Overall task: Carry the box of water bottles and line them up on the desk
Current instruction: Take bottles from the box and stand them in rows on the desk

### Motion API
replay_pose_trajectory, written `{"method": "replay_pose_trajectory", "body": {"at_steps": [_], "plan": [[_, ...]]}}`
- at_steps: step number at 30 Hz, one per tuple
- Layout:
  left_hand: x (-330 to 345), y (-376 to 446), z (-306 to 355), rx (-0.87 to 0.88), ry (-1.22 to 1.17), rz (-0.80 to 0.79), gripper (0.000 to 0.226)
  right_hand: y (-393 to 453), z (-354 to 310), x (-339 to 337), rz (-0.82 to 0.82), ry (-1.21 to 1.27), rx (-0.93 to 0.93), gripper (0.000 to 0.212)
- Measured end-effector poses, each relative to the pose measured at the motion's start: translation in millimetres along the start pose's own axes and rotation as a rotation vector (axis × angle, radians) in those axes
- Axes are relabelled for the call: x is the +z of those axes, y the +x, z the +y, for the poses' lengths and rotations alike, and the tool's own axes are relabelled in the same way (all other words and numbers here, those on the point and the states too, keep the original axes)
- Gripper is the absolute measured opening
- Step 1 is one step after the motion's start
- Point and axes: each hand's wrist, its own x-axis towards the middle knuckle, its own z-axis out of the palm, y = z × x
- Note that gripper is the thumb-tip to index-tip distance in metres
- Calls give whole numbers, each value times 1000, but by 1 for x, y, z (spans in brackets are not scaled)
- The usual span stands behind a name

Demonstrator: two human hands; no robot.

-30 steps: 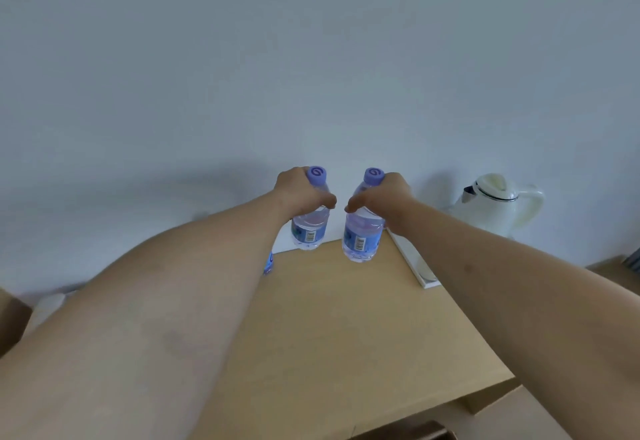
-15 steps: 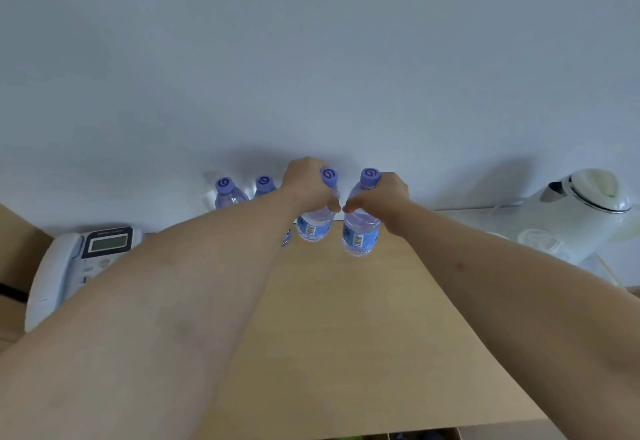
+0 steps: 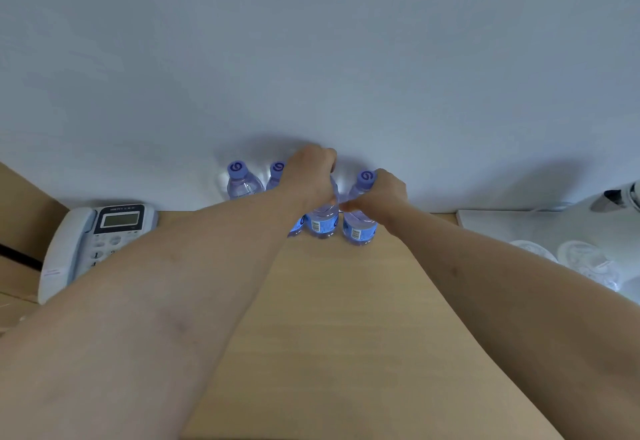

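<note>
Two bottles gripped at the desk's back edge

The left hand (image 3: pixel 311 173) wraps one bottle (image 3: pixel 323 221); the right hand (image 3: pixel 384 193) clasps another bottle (image 3: pixel 358 230) beside it, by the wall (image 3: pixel 311 58). The desk (image 3: pixel 346 318) in front lies bare.

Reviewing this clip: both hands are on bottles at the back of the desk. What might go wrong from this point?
1. The left hand sets its bottle close beside the standing bottles; a nudge on release might topple them.
2. The right hand holds its bottle slightly forward of the others, so the line may end up uneven.
3. The left forearm passes near the phone and might brush it on withdrawal.
</note>
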Motion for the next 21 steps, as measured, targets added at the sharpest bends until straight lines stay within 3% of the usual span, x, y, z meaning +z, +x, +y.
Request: {"method": "replay_pose_trajectory", "body": {"at_steps": [4, 9, 18, 21], "plan": [[-4, 2, -2, 39, -7, -78, 29, 2, 1, -5, -2, 4, 67, 56], [-1, 2, -2, 45, -30, -3, 30, 3, 0, 4, 115, 88, 44, 36], [1, 3, -5, 37, -46, 9, 29, 10, -4, 12, 155, 162, 58, 42], [3, -2, -4, 39, -45, 13, 30, 7, -3, 15, 171, 181, 60, 61]]}}
